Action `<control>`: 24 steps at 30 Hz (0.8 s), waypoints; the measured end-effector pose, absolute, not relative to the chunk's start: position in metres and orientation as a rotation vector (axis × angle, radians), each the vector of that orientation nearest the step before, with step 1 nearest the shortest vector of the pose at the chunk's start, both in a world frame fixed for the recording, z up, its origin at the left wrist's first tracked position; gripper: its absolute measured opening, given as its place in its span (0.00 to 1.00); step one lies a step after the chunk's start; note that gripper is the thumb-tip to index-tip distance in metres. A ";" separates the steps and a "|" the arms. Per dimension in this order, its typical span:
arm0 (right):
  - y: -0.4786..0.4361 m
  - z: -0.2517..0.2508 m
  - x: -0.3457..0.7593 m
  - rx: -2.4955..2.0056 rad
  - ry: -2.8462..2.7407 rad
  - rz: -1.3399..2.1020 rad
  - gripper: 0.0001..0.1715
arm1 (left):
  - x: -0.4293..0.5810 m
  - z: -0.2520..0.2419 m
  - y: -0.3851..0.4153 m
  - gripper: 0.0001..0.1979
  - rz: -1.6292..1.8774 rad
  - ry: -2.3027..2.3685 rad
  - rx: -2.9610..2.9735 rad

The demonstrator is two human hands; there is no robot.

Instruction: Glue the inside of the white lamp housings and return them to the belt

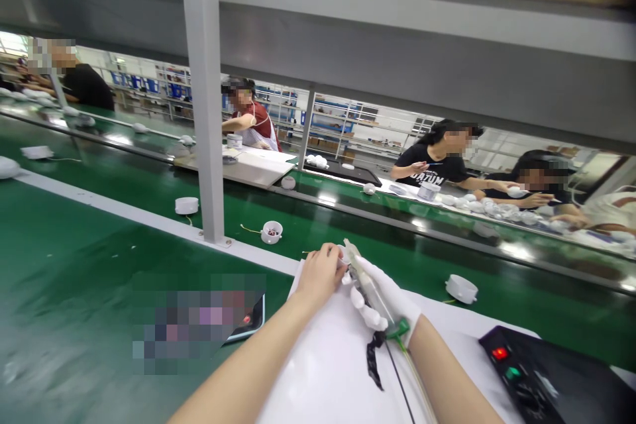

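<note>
Assembly hall, long and open; shelving with blue bins along the far wall; several people seated at a far line, heads down over small white parts. Two green conveyor belts run across the view - the nearer belt (422,258) lies just beyond the hands and carries round white housings (461,289), well apart from one another; a grey steel post (203,99) rises from its near edge. Near side: green tabletop (74,291), with a white sheet (318,371) laid over it under both forearms; a black control box (546,371) with one red and one green lamp sits at the sheet's right edge; a phone (248,321) lies left of the sheet. Left hand (320,275), bare, fingers curled down and closed on a small white piece (342,255) at the sheet's far edge; most of the piece is hidden by the fingers. Right hand (385,298), in a white glove, clenched around a pen-like tool (365,278); its cable trails back along the right forearm. Key relation - the tool's long axis runs from the right wrist forward and to the left, tip pointing at the piece; tip and piece are touching or just short of it, cannot tell which; the left hand is the nearer to the piece, directly on it.
</note>
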State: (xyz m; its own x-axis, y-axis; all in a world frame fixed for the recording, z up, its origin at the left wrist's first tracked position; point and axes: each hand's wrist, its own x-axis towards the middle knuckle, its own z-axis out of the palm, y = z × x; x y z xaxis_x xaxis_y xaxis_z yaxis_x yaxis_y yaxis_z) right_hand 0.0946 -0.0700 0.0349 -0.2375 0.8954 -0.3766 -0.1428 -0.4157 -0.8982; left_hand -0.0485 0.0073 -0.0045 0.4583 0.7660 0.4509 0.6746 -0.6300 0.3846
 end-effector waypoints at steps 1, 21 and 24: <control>-0.070 0.035 0.094 -1.244 -0.987 1.752 0.18 | -0.048 -0.004 0.007 0.05 0.904 1.270 2.552; -0.069 0.034 0.096 -1.256 -1.013 1.750 0.18 | -0.049 -0.001 0.004 0.14 0.936 1.232 2.556; -0.069 0.033 0.097 -1.255 -1.017 1.751 0.19 | -0.049 0.000 0.003 0.15 0.960 1.230 2.536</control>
State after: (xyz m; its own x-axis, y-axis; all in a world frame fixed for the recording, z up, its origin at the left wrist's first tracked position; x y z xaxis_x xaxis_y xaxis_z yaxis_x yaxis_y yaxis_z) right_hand 0.0967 -0.0686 0.0331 -0.2464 0.8942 -0.3738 -0.1177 -0.4105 -0.9042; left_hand -0.0493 0.0031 0.0003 0.4547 0.7514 0.4781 0.6461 -0.6478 0.4036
